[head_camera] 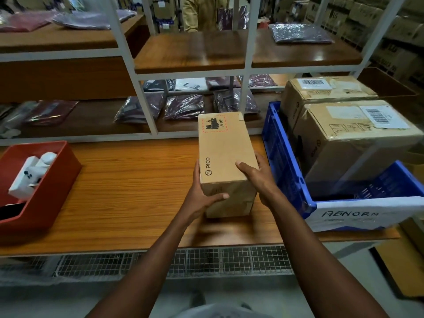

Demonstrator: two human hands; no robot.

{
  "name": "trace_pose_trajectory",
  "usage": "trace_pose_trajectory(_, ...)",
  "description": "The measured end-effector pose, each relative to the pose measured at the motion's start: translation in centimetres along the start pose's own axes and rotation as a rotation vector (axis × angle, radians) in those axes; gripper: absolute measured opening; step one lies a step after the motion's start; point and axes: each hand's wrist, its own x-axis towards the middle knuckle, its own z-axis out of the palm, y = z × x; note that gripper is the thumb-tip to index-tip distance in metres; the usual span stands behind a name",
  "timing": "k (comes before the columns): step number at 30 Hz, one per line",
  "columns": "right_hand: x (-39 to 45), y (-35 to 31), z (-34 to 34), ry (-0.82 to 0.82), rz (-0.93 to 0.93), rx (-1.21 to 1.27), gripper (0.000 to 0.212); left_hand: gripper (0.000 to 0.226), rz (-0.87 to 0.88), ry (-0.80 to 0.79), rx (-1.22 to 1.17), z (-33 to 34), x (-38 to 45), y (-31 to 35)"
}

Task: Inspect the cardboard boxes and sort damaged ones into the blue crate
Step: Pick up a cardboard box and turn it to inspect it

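Both hands hold one small box [226,154] over the wooden table [128,187], just left of the blue crate [282,157]. The left hand [199,198] grips its near left corner, the thumb curled across the front face and the fingers behind the left side. The right hand [259,177] holds the right side, the thumb lying on top and the fingers wrapped around the far edge. The box top shows the word PICO and a red-dashed battery label. I cannot tell if the box touches the table. Two bigger boxes [358,143] stand inside the crate, which carries a white paper sign [358,216] reading ABNORM. A red bin [48,193] with white items sits at the table's left end.
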Motion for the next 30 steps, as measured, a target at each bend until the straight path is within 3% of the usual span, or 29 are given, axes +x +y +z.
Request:
trace_pose_trajectory(5, -0.5, 0.0, -0.4, -0.057, -0.027, -0.043, 0.061, 0.135, 0.017, 0.103, 0.041, 0.8, 0.2, -0.5)
trace_pose_trajectory(8, -1.3, 0.2, -1.3, -0.179, -0.066, -0.07, 0.067, 0.128, 0.044, 0.152, 0.033, 0.5, 0.2, -0.4)
trace_pose_trajectory(12, -1.7, 1.2, -1.9, -0.276, -0.097, -0.128, 0.11, 0.11, 0.057, 0.204, -0.032, -0.6, 0.5, 0.8)
trace_pose_trajectory(16, -1.8, 2.0, -0.9, -0.17, -0.148, -0.201, 0.128, 0.093, 0.066, 0.192, -0.039, -1.0, 0.6, 1.6)
trace_pose_trajectory(22, -1.6, 1.5, -0.9, -0.026, -0.237, -0.238, 0.114, 0.086, 0.121, 0.228, 0.019, -1.5, 0.3, 2.6)
trace_pose_trajectory(24, -1.6, 0.6, -1.0, 0.048, -0.255, -0.216, 0.105, 0.095, 0.144, 0.212, 0.055, -1.4, 0.2, 3.0)
trace_pose_trajectory(28, -1.8, -2.1, -0.5, 0.177, -0.308, -0.192, 0.091, 0.135, 0.164, 0.12, 0.06, -0.4, 0.0, 3.7)
trace_pose_trajectory(30, -1.8, -2.7, -0.4, 0.214, -0.319, -0.168, 0.078, 0.136, 0.188, 0.147, 0.059, -0.2, 0.1, 4.2)
